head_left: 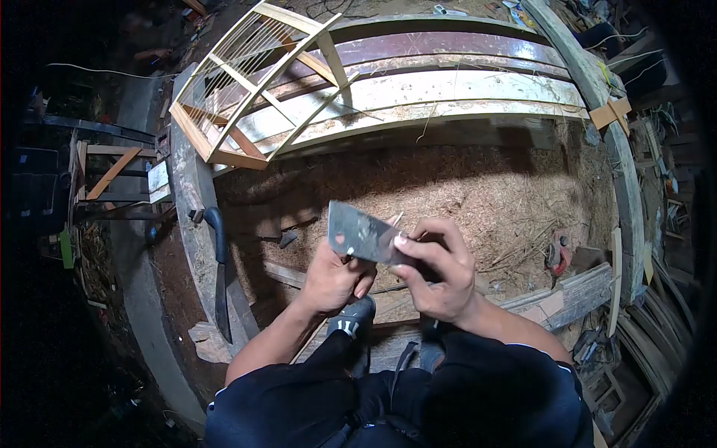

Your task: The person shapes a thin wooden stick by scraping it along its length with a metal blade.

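Note:
My right hand is closed on the right end of a cleaver, with the thumb pressed against its metal. The cleaver's broad grey blade is tilted, with a round hole near its left end. Behind and under the blade, my left hand is curled closed. The blade hides most of its fingers and what they hold. A thin pale stick tip sticks out above the blade, between the hands. Whether the left hand grips that stick, I cannot tell.
A slatted wooden frame leans on the bench boards ahead. A long dark knife lies on the left beam. Wood shavings cover the floor inside the beams. A red-handled tool is at the right.

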Motion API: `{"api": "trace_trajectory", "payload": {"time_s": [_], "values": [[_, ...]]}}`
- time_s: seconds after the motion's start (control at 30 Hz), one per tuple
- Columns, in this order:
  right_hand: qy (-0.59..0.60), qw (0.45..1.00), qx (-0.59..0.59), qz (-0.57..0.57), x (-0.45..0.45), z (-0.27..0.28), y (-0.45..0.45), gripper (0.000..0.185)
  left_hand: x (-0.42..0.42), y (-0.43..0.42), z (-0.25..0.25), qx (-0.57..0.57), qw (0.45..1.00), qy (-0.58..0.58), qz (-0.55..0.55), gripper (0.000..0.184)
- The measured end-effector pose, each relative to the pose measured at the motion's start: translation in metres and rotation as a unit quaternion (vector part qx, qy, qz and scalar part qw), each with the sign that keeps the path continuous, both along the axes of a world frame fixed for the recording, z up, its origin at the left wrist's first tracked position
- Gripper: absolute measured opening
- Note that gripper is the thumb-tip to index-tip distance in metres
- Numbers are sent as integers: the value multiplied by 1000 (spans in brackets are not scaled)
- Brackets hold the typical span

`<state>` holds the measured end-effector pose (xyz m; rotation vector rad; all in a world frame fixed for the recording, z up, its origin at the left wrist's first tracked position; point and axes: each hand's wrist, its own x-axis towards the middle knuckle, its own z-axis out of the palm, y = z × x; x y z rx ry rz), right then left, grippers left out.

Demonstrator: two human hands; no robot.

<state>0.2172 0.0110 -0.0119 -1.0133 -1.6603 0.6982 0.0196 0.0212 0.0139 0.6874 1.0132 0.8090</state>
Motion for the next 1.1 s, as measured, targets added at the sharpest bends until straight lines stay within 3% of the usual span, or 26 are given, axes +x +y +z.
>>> {"api": "trace_trajectory", "payload": {"time_s": [0.07, 0.17, 0.3, 0.37, 0.63, 0.83, 0.97, 1.1], "values": [[23, 998, -43, -25, 1, -4, -1, 36, -5, 3, -6, -3, 997, -9, -73, 25], [-2, 1000, 8, 18, 1, 3, -2, 37, -3, -1, -1, 1, 997, 47, -56, 23], [17, 998, -49, -36, 1, 0, 0, 37, -4, 4, -5, 11, 996, 11, -83, 20], [-19, 999, 39, 9, 1, 3, 1, 40, -4, 1, -7, 16, 997, -40, -61, 18], [-2, 1000, -10, -16, -2, -3, -1, 40, -4, 2, -7, 6, 998, -11, -53, 14], [-1, 999, -26, -21, -3, 1, 0, 36, -5, 4, -10, -6, 998, -33, -61, 22], [-33, 995, 6, -97, 10, -2, 12, 35, 4, 3, 13, -13, 997, -5, -70, 23], [-12, 1000, 21, 4, 3, -3, -3, 42, -2, -1, -5, 3, 999, -24, -31, 12]]}}
